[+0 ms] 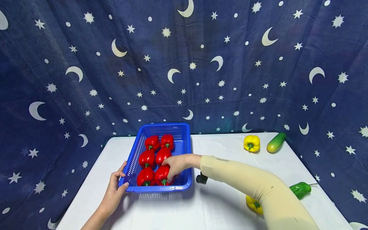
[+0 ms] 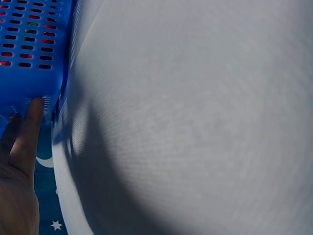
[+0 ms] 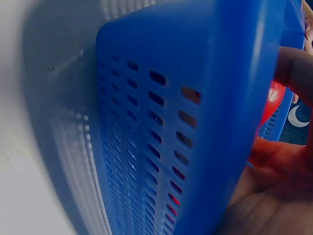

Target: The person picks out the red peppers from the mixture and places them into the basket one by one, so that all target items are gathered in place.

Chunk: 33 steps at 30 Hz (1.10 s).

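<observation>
1. Nearest me, low in the frame, my left hand (image 1: 113, 191) grips the blue basket's (image 1: 187, 150) near-left corner.
2. Mid-frame, my right hand (image 1: 176, 164) curls around a red pepper (image 1: 161, 175) inside the basket.
3. Farther, upper right on the worktop (image 1: 224, 207): a yellow pepper (image 1: 251, 142) and cucumber (image 1: 276, 142).

red peppers: six, all in the basket, in two columns of three; first one (image 1: 152, 142)
blue baskets: one (image 1: 187, 145)
yellow peppers: two, one at the far side of the table (image 1: 251, 143), one partly hidden under the right sleeve (image 1: 254, 204)
green peppers: one (image 1: 300, 189)
cucumbers: one (image 1: 276, 142)
hands: two, left hand (image 1: 113, 191) and right hand (image 1: 176, 164)
</observation>
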### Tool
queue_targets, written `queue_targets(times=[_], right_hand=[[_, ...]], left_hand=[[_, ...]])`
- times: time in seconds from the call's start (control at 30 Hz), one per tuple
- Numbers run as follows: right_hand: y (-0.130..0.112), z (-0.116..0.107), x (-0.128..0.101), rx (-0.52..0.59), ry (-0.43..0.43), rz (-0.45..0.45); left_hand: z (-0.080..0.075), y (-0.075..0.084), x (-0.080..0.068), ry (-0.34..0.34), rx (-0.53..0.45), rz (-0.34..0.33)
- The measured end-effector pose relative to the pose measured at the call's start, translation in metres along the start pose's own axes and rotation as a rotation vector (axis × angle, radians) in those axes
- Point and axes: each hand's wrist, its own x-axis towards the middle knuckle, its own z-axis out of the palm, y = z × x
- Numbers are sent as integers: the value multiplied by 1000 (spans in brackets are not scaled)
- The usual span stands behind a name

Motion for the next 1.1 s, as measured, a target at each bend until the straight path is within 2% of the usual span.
queue_targets(times=[0.03, 0.13, 0.27, 0.6, 0.93, 1.1], right_hand=[[1, 0, 1, 21, -5, -2], [1, -1, 2, -63, 15, -15], [3, 0, 5, -227, 57, -28], [2, 5, 9, -333, 80, -33], [1, 5, 6, -324, 58, -23], [0, 3, 3, -181, 9, 6]], left_hand=[[0, 0, 0, 1, -3, 1], [0, 0, 0, 1, -7, 1], [0, 0, 1, 1, -10, -7], [0, -1, 0, -1, -34, -12], [1, 2, 0, -1, -36, -15], [1, 5, 0, 2, -37, -11]])
